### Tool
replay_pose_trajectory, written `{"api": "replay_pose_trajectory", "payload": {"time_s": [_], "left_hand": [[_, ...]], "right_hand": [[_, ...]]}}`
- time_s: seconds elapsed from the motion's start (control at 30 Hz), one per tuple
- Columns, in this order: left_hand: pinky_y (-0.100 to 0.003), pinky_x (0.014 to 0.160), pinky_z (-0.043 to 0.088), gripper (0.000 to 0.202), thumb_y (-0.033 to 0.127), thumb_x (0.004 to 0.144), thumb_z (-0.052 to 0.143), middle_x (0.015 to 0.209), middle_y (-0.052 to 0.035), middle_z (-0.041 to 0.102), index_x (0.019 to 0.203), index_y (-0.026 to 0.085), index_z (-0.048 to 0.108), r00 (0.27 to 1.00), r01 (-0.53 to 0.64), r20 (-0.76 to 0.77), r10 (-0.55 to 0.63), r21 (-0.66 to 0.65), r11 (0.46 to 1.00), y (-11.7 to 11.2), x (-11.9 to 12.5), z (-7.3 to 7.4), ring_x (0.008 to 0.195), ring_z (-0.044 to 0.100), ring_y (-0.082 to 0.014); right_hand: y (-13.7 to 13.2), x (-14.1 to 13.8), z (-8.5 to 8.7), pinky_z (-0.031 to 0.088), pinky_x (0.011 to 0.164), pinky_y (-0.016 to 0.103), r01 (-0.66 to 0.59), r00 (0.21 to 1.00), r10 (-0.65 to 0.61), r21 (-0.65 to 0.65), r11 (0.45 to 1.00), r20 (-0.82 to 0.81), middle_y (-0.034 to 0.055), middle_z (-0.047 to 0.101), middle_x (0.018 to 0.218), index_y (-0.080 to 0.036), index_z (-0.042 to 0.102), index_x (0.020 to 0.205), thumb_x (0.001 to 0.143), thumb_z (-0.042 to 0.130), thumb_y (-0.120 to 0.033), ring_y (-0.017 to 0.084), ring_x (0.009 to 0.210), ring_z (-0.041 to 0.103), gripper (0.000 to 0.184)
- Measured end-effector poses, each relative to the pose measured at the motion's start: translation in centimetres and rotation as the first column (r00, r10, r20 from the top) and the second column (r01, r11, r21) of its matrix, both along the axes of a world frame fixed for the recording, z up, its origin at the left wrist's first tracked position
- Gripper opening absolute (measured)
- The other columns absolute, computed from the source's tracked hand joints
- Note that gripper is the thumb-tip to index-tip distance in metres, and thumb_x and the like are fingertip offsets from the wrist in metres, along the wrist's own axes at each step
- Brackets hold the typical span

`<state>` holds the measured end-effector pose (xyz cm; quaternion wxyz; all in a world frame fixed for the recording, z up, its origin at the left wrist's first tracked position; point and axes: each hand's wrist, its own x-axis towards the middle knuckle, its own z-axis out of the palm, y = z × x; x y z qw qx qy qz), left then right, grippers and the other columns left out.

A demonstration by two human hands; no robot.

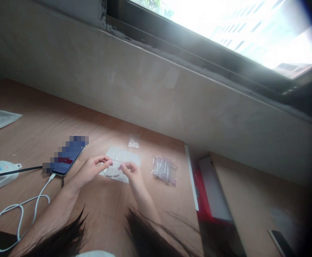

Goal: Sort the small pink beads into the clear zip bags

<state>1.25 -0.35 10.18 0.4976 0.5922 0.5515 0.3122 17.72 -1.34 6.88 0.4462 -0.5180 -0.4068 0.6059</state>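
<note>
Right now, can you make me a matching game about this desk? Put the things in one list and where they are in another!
Things:
1. Phone
2. White cable
3. Flat clear plastic bag
4. Lumpy clear zip bag

Places:
A. Looped on the desk beside the left arm
B. Under the left hand and right hand
C. To the right of both hands, untouched
D. To the left of both hands

Pairs: 1-D, 2-A, 3-B, 4-C

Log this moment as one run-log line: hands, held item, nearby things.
left hand: pinches thin reddish strand | right hand: pinches same strand | beneath: translucent plastic bag | nearby: small clear bag, filled zip bag
</note>
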Motion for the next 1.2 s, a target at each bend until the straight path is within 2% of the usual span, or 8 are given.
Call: {"api": "replay_pose_trajectory", "payload": {"time_s": [0.2,0.37,0.5,0.63,0.7,0.8,1.03,1.2], "left_hand": [[-0.023,0.066,0.046,0.033,0.043,0.072,0.047,0.088,-0.0038,0.065,0.088,0.018,0.060,0.997,-0.063,0.038,0.063,-0.008,0.998,-0.1,0.4,-0.3,0.079,0.059,-0.0178],[-0.024,0.068,0.046,0.037,0.048,0.070,0.045,0.084,-0.0043,0.065,0.083,0.016,0.059,0.988,-0.139,-0.075,0.138,-0.012,0.990,-0.4,-1.5,-3.7,0.078,0.058,-0.0193],[-0.024,0.064,0.046,0.038,0.050,0.068,0.046,0.077,-0.0037,0.065,0.075,0.016,0.059,0.962,-0.176,-0.219,0.165,-0.032,0.984,-1.4,-3.0,-7.0,0.073,0.058,-0.0195],[-0.022,0.059,0.045,0.036,0.050,0.070,0.043,0.073,-0.0014,0.064,0.076,0.018,0.058,0.946,-0.151,-0.287,0.153,0.031,0.988,-2.3,-3.2,-8.5,0.067,0.057,-0.0173],[-0.021,0.060,0.044,0.035,0.049,0.071,0.043,0.076,-0.0012,0.064,0.077,0.018,0.059,0.945,-0.136,-0.294,0.145,0.048,0.989,-2.5,-3.2,-8.7,0.068,0.057,-0.0168],[-0.020,0.060,0.043,0.035,0.048,0.071,0.044,0.078,-0.0007,0.064,0.080,0.018,0.059,0.954,-0.115,-0.274,0.123,0.048,0.992,-2.6,-3.2,-8.8,0.069,0.057,-0.0167],[-0.021,0.059,0.044,0.030,0.045,0.071,0.045,0.075,-0.0001,0.064,0.077,0.019,0.058,0.942,-0.155,-0.295,0.162,0.047,0.987,-2.8,-3.0,-8.9,0.066,0.056,-0.0166],[-0.021,0.055,0.044,0.028,0.047,0.068,0.046,0.065,0.0016,0.062,0.070,0.022,0.058,0.943,-0.181,-0.275,0.186,0.044,0.983,-2.6,-2.9,-9.1,0.059,0.055,-0.0163]], "right_hand": [[-2.1,1.1,-1.9,0.040,0.047,0.023,-0.014,0.992,0.002,-0.089,0.996,-0.130,-0.0013,0.056,0.058,-0.016,0.053,0.067,0.063,0.060,-0.038,0.010,0.049,0.050,0.023],[-2.9,8.3,-1.3,0.036,0.045,0.020,0.398,0.916,-0.397,-0.010,0.917,0.056,-0.0039,0.050,0.053,-0.017,0.052,0.070,0.063,0.059,-0.039,0.008,0.045,0.045,0.025],[-2.3,15.7,-1.5,0.039,0.053,0.025,0.616,0.716,-0.615,0.116,0.779,0.329,0.0017,0.056,0.064,-0.016,0.052,0.075,0.067,0.050,-0.045,0.013,0.055,0.052,0.030],[-1.6,19.4,-3.3,0.037,0.064,0.033,0.667,0.317,-0.554,0.234,0.707,0.770,0.0151,0.057,0.084,-0.011,0.053,0.085,0.066,0.049,-0.038,0.024,0.075,0.052,0.033],[-1.7,19.3,-4.2,0.032,0.071,0.038,0.642,0.142,-0.494,0.300,0.705,0.858,0.0213,0.052,0.095,-0.008,0.053,0.092,0.066,0.049,-0.034,0.029,0.087,0.046,0.037],[-2.4,17.8,-5.3,0.029,0.073,0.038,0.511,-0.003,-0.406,0.350,0.785,0.914,0.0221,0.050,0.098,-0.007,0.054,0.098,0.073,0.039,-0.033,0.031,0.091,0.041,0.039],[-2.6,14.7,-6.1,0.028,0.065,0.037,0.379,-0.086,-0.369,0.372,0.847,0.926,0.0198,0.050,0.100,-0.011,0.058,0.097,0.079,0.028,-0.032,0.030,0.084,0.042,0.041],[-1.4,14.4,-6.0,0.028,0.063,0.037,0.342,-0.014,-0.401,0.382,0.859,0.916,0.0199,0.050,0.097,-0.013,0.060,0.092,0.079,0.028,-0.034,0.029,0.081,0.043,0.041]]}}
